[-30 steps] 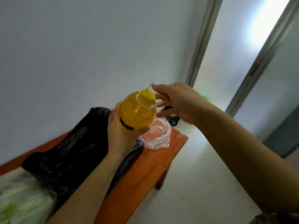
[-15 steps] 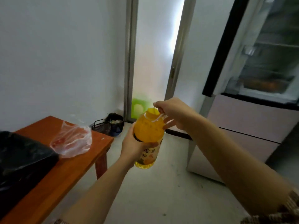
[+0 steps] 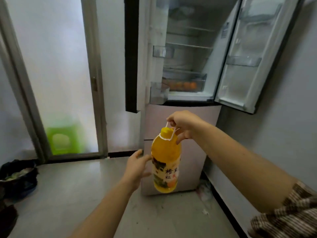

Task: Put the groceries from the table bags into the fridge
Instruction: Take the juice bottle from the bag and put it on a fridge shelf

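A big orange juice bottle (image 3: 166, 162) with a yellow cap hangs upright in front of the fridge's lower drawers. My right hand (image 3: 184, 125) pinches the white carry loop at its neck. My left hand (image 3: 137, 166) is beside the bottle's left flank, fingers spread, fingertips at or just off the plastic. The fridge (image 3: 188, 66) stands ahead with both upper doors swung wide; its glass shelves look bare and oranges (image 3: 186, 85) lie in the bottom drawer.
A frosted glass door (image 3: 58, 74) is at the left, a green stool (image 3: 62, 139) behind it. A dark basket of scraps (image 3: 18, 177) sits on the floor at far left. Crumpled plastic (image 3: 205, 190) lies by the fridge's right foot.
The view swung from the table and bags to the fridge. My left hand let go of the bottle's body; the bottle now hangs lower from my right hand.
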Demonstrator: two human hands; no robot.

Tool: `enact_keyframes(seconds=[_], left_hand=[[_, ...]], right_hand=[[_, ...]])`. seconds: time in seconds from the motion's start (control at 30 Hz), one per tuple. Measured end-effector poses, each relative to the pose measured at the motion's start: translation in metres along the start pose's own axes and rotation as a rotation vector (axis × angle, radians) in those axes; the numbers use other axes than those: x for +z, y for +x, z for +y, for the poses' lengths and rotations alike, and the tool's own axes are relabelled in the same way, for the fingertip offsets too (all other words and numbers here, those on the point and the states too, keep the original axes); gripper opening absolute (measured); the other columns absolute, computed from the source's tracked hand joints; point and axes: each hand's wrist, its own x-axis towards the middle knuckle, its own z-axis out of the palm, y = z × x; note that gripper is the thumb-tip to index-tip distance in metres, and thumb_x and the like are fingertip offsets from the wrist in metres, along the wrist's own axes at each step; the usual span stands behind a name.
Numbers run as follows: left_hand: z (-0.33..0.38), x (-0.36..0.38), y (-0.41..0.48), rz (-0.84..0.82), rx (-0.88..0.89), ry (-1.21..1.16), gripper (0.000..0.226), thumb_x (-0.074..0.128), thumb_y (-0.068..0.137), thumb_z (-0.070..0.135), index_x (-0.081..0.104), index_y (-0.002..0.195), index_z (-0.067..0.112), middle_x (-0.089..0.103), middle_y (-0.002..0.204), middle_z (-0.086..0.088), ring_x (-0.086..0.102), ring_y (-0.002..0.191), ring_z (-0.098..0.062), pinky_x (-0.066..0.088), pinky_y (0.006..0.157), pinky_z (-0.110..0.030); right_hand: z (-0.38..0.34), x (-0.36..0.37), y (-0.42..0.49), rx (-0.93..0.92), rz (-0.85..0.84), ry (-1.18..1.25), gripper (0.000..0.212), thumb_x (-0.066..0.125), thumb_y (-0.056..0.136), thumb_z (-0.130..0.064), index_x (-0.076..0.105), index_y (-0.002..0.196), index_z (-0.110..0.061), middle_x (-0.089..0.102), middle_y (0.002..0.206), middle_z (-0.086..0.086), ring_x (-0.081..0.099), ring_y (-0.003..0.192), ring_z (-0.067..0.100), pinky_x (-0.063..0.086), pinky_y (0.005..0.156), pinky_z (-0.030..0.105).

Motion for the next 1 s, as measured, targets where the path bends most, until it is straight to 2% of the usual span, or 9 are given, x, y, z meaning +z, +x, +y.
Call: enact_keyframes(seconds=[0.1, 0.2, 0.3, 0.43, 0.6, 0.7, 0.8, 0.9, 1.0], left_hand=[[0.004, 0.043, 0.064, -0.332, -0.522, -0.275, 0.08, 0.058, 0.087, 0.051, 0.021, 0.148, 0.015, 0.027, 0.148, -0.029, 0.044, 0.122, -0.056, 0.052, 0.081, -0.062], [0.021, 0.096, 0.102, -0.583, -0.637, -0.406, 0.072, 0.064, 0.077, 0.051, 0.047, 0.127, 0.002, 0.047, 0.13, -0.032, 0.046, 0.121, -0.055, 0.043, 0.087, -0.067], [0.048, 0.151, 0.137, -0.511, -0.677, -0.426, 0.06, 0.068, 0.078, 0.047, 0.055, 0.116, 0.003, 0.049, 0.124, -0.03, 0.047, 0.118, -0.055, 0.05, 0.077, -0.063], [0.084, 0.205, 0.186, -0.356, -0.73, -0.498, 0.091, 0.082, 0.056, 0.036, 0.038, 0.13, 0.008, 0.034, 0.134, -0.032, 0.042, 0.116, -0.061, 0.054, 0.066, -0.065], [0.143, 0.261, 0.239, -0.411, -0.614, -0.6, 0.092, 0.088, 0.056, 0.042, 0.042, 0.13, 0.008, 0.045, 0.122, -0.033, 0.048, 0.103, -0.059, 0.052, 0.07, -0.066], [0.188, 0.296, 0.259, -0.416, -0.462, -0.655, 0.074, 0.081, 0.065, 0.047, 0.047, 0.116, 0.005, 0.048, 0.112, -0.031, 0.05, 0.096, -0.054, 0.054, 0.076, -0.058], [0.233, 0.328, 0.28, -0.405, -0.299, -0.717, 0.065, 0.079, 0.067, 0.048, 0.051, 0.105, 0.003, 0.052, 0.11, -0.03, 0.054, 0.099, -0.05, 0.052, 0.089, -0.053], [0.273, 0.354, 0.308, -0.412, -0.081, -0.743, 0.057, 0.075, 0.073, 0.048, 0.056, 0.112, 0.011, 0.055, 0.115, -0.028, 0.057, 0.106, -0.047, 0.048, 0.095, -0.054], [0.308, 0.374, 0.331, -0.372, 0.124, -0.712, 0.042, 0.065, 0.083, 0.048, 0.06, 0.104, 0.012, 0.06, 0.106, -0.023, 0.059, 0.102, -0.04, 0.046, 0.1, -0.051]], right_hand=[[-0.001, -0.038, 0.061, 0.035, 0.072, -0.04, 0.029, 0.05, 0.097, -0.018, 0.048, 0.069, -0.01, 0.049, 0.083, 0.011, 0.056, 0.089, 0.034, 0.051, 0.086, 0.061], [-0.001, -0.074, 0.099, 0.046, 0.116, -0.07, 0.033, 0.051, 0.097, -0.018, 0.046, 0.064, -0.016, 0.048, 0.073, 0.005, 0.052, 0.077, 0.025, 0.053, 0.086, 0.058], [-0.001, -0.111, 0.133, 0.018, 0.17, -0.092, 0.035, 0.053, 0.095, -0.019, 0.047, 0.061, -0.014, 0.052, 0.071, 0.005, 0.053, 0.071, 0.021, 0.056, 0.077, 0.048], [-0.006, -0.16, 0.177, -0.056, 0.209, -0.083, 0.033, 0.058, 0.093, -0.017, 0.051, 0.06, -0.013, 0.051, 0.063, 0.004, 0.053, 0.067, 0.018, 0.056, 0.072, 0.045], [-0.025, -0.217, 0.223, -0.24, 0.223, -0.08, 0.019, 0.061, 0.091, -0.019, 0.059, 0.075, -0.008, 0.056, 0.077, 0.011, 0.059, 0.076, 0.023, 0.059, 0.075, 0.043], [-0.047, -0.254, 0.247, -0.404, 0.278, -0.075, 0.028, 0.064, 0.09, -0.023, 0.062, 0.074, 0.0, 0.06, 0.079, 0.019, 0.064, 0.081, 0.03, 0.058, 0.078, 0.051], [-0.067, -0.285, 0.274, -0.596, 0.328, -0.035, 0.05, 0.065, 0.089, -0.031, 0.058, 0.094, 0.018, 0.06, 0.094, 0.034, 0.063, 0.09, 0.043, 0.052, 0.079, 0.061], [-0.083, -0.316, 0.306, -0.629, 0.215, 0.059, 0.05, 0.057, 0.094, -0.039, 0.062, 0.105, 0.01, 0.064, 0.101, 0.023, 0.06, 0.095, 0.036, 0.051, 0.09, 0.057], [-0.097, -0.342, 0.339, -0.637, 0.105, 0.217, 0.04, 0.055, 0.096, -0.037, 0.069, 0.107, -0.002, 0.068, 0.099, 0.011, 0.061, 0.104, 0.03, 0.054, 0.089, 0.052]])
